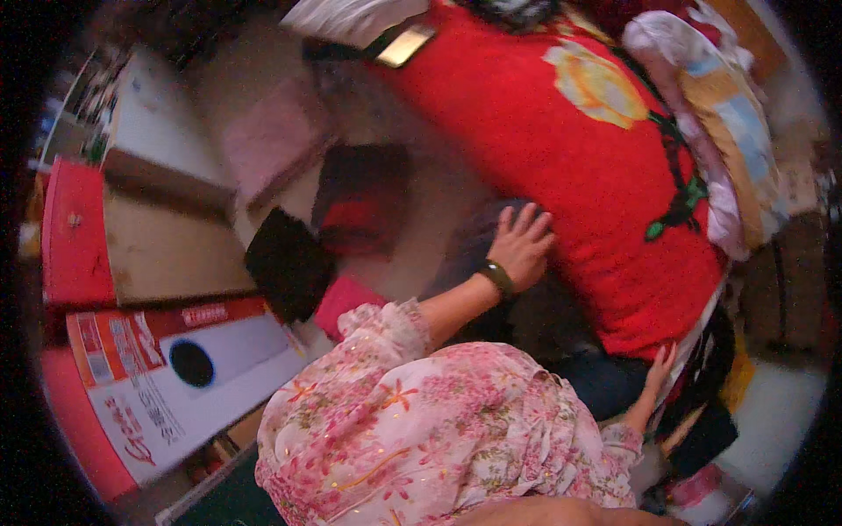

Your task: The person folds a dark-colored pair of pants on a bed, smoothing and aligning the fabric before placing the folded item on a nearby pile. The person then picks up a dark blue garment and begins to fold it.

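A large red blanket with a yellow flower and green leaves lies spread in front of me. My left hand, with a dark bangle at the wrist, has its fingers apart at the blanket's near left edge. Dark fabric lies under and beside that hand. At the blanket's lower right corner is my right hand, its fingers extended along the edge; its grip is partly hidden. On the blanket's upper left edge is a shiny gold rectangular object.
Cardboard boxes and a white printed box stand at the left. Dark folded items and a pink box-like object lie on the floor. A patterned bundle of bedding lies along the blanket's right side.
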{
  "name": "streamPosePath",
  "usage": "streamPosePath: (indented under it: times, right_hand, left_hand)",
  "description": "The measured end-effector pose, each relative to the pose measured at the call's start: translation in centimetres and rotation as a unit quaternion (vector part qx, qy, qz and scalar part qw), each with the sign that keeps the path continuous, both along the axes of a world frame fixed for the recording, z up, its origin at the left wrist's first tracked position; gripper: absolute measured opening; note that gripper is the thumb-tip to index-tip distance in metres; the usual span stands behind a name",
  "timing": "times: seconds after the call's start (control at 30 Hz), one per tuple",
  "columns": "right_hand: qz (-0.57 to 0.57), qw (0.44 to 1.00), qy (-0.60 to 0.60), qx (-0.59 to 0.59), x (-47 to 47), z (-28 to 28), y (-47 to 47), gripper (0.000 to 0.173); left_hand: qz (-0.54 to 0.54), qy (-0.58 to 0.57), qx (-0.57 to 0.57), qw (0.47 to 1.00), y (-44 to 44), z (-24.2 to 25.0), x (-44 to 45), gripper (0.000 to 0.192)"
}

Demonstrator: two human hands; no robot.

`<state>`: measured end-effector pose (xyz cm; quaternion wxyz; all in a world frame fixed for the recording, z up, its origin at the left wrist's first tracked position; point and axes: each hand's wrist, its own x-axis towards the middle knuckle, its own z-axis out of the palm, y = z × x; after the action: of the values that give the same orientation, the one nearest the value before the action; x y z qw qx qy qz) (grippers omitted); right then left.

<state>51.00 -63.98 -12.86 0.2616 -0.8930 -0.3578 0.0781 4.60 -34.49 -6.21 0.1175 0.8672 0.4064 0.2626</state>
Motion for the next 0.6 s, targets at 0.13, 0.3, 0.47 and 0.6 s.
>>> streamPosePath:
  times: [0.13, 0.3, 0.47, 0.6]
  right_hand:
    - [-0.026, 0.999, 0.01, -0.015, -2.6, 2.0, 0.6, 0.054]
    - [-0.039, 0.996, -0.081, 0.021, -4.7, 3.2, 2.0, 0.05]
    - [-0.049, 0.984, -0.159, 0.058, -6.0, 3.6, 2.5, 0.045]
    - [-0.094, 0.978, -0.166, 0.08, -6.6, 4.3, 2.2, 0.047]
  left_hand:
    - [0.003, 0.034, 0.014, 0.999, -0.3, 0.7, 0.4, 0.045]
    - [-0.003, 0.07, 0.051, 0.996, -0.4, 1.2, 0.9, 0.04]
    - [-0.023, 0.087, 0.09, 0.992, 0.3, 0.8, 1.0, 0.039]
    - [-0.027, 0.134, 0.104, 0.985, -0.2, 0.4, 1.4, 0.039]
